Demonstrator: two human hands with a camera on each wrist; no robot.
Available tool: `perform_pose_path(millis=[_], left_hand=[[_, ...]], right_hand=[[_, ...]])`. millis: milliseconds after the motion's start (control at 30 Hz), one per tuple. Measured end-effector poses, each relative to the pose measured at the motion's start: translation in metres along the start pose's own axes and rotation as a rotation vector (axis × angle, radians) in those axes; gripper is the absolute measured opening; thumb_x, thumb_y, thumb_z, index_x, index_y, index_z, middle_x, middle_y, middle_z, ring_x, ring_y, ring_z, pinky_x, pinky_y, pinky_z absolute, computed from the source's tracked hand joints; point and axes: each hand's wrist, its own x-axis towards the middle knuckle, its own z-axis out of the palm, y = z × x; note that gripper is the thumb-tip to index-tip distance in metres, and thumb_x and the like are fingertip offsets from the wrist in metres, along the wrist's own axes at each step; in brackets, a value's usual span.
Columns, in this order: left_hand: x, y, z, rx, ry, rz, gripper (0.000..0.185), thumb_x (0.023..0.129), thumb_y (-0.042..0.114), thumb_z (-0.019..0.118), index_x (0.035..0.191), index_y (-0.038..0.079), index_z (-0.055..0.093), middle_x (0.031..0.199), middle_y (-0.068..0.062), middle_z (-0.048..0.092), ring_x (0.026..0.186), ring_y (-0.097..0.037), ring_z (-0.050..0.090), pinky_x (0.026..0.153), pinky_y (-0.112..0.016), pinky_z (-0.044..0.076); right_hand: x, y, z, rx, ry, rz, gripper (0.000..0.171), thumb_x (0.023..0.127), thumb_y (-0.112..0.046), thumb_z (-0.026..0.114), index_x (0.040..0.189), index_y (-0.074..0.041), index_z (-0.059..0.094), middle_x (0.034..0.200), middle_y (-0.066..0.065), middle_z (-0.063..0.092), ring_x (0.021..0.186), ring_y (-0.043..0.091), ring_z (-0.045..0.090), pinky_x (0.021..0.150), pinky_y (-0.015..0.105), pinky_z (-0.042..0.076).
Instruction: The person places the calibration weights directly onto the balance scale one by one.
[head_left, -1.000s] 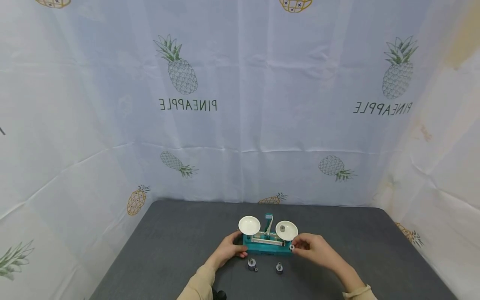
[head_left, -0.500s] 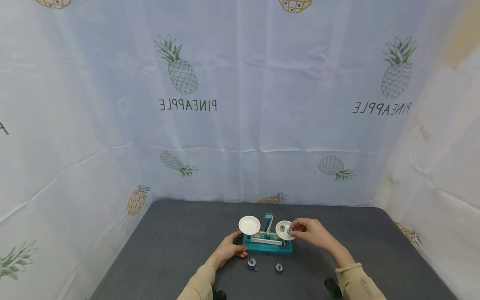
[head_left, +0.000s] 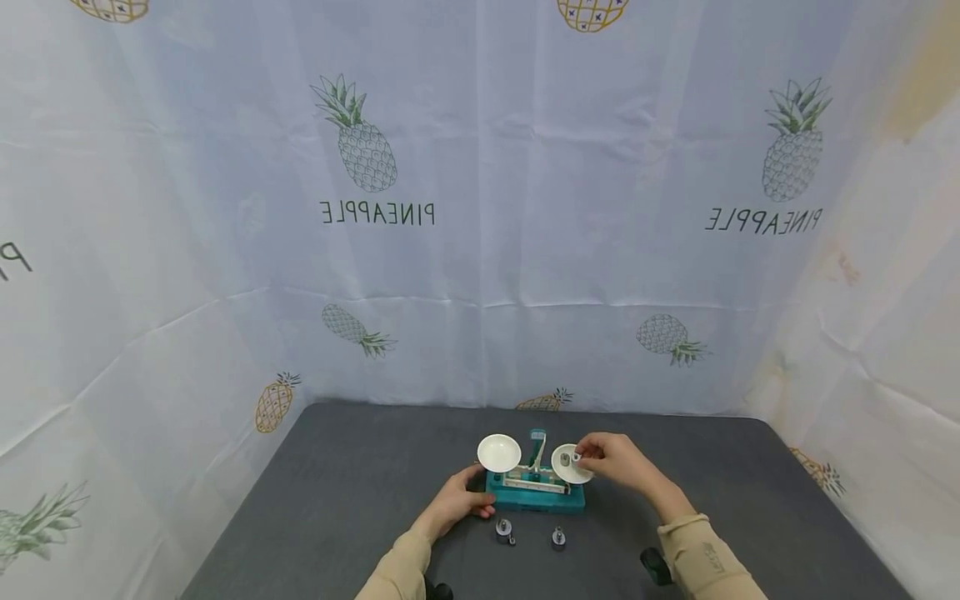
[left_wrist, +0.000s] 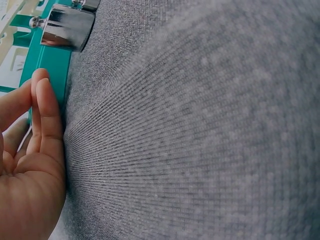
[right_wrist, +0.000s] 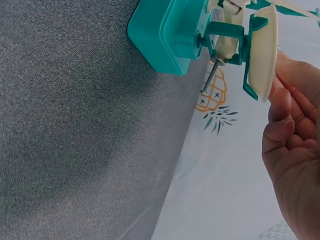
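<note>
A teal balance scale point(head_left: 534, 496) with two white pans stands on the dark table. My left hand point(head_left: 456, 500) grips the left end of its base, and in the left wrist view the fingers point(left_wrist: 48, 100) lie along the teal edge. Over the right pan point(head_left: 576, 477), my right hand point(head_left: 617, 461) pinches a small metal weight point(head_left: 576, 457). Another metal weight point(head_left: 566, 459) sits in that pan. The left pan point(head_left: 498, 452) holds nothing and stands higher than the right one. In the right wrist view the pan's rim point(right_wrist: 264, 55) hides the fingertips and the weight.
In front of the scale stand two metal weights, one left point(head_left: 503, 528) with a tiny weight point(head_left: 512, 540) beside it, one right point(head_left: 558, 538). A pineapple-printed white curtain point(head_left: 480, 250) surrounds the grey-covered table point(head_left: 360, 467).
My right hand has carried the small weight from beside the base's right front corner up over the right pan, moving slightly left. My left hand has stayed on the base.
</note>
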Motion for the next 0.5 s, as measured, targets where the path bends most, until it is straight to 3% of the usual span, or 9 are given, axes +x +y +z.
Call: perform_pose_path(millis=[200, 500], left_hand=[[0.0003, -0.0036, -0.0014, 0.005, -0.005, 0.002, 0.069, 0.084, 0.002, 0.064, 0.141, -0.008, 0.028, 0.103, -0.018, 0.057, 0.066, -0.01, 0.064, 0.063, -0.027, 0.057], [0.0014, -0.0031, -0.0006, 0.003, -0.003, 0.01, 0.069, 0.084, 0.002, 0.064, 0.141, -0.008, 0.027, 0.1, -0.018, 0.059, 0.065, -0.01, 0.064, 0.063, -0.027, 0.057]], right_hand=[[0.0025, -0.0004, 0.004, -0.008, 0.007, 0.004, 0.013, 0.084, -0.014, 0.067, 0.094, -0.007, 0.067, 0.083, 0.002, 0.065, 0.071, 0.006, 0.055, 0.056, 0.019, 0.047], [0.006, 0.0005, 0.004, -0.036, 0.016, 0.029, 0.011, 0.083, -0.012, 0.067, 0.093, -0.007, 0.067, 0.081, 0.001, 0.064, 0.069, 0.005, 0.053, 0.055, 0.019, 0.046]])
